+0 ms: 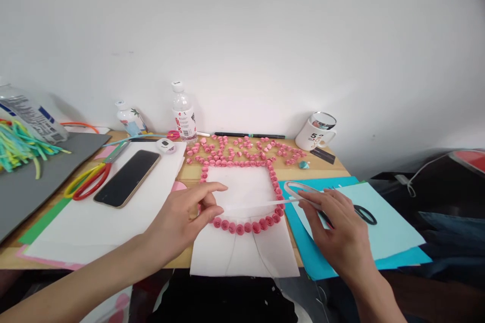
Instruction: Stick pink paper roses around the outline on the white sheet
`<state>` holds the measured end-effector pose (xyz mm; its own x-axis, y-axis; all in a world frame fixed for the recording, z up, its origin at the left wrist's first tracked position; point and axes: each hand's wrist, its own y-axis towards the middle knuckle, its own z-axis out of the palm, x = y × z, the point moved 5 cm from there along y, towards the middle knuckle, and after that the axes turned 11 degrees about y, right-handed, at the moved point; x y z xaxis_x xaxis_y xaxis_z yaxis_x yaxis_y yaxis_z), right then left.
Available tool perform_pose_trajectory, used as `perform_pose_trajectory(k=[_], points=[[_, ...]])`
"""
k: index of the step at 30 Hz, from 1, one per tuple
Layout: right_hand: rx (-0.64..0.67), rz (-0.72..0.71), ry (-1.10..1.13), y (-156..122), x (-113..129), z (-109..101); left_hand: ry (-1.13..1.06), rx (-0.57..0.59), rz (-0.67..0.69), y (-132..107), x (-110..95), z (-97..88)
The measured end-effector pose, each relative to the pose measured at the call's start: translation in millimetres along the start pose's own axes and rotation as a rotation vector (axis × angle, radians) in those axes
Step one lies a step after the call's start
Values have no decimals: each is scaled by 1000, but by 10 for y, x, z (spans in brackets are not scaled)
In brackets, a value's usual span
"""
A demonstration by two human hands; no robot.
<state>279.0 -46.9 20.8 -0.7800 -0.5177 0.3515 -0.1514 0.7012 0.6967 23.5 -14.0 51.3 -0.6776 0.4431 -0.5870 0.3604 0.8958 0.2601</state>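
Note:
My right hand (339,224) grips a thin ring-shaped roll of white tape (288,189). A narrow strip runs left from it, just above the paper. My left hand (191,214) is at the strip's other end, thumb and a finger closed on it, with the index finger stretched out. Beneath lies a white sheet (242,181) with pencilled curves. Rolled pink paper rosettes (248,227) form a rounded outline on it. Loose pink rosettes (215,149) are scattered behind the sheet. Dark-handled scissors (366,215) lie partly behind my right hand.
Blue sheets (314,267) lie to the right. On the left are a phone (128,179), red-and-yellow scissors (91,181) and paper strips (22,146) on a grey board. A water bottle (184,113), a black pen (250,136) and a white mug (315,132) line the wall.

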Motion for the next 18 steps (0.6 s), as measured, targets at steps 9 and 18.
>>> perform_pose_trajectory(k=[9, 18], points=[[-113, 227, 190, 3, 89, -24, 77, -64, 75, -88, 5, 40], [-279, 315, 374, 14, 120, -25, 105, -110, 151, -207, -140, -54]])
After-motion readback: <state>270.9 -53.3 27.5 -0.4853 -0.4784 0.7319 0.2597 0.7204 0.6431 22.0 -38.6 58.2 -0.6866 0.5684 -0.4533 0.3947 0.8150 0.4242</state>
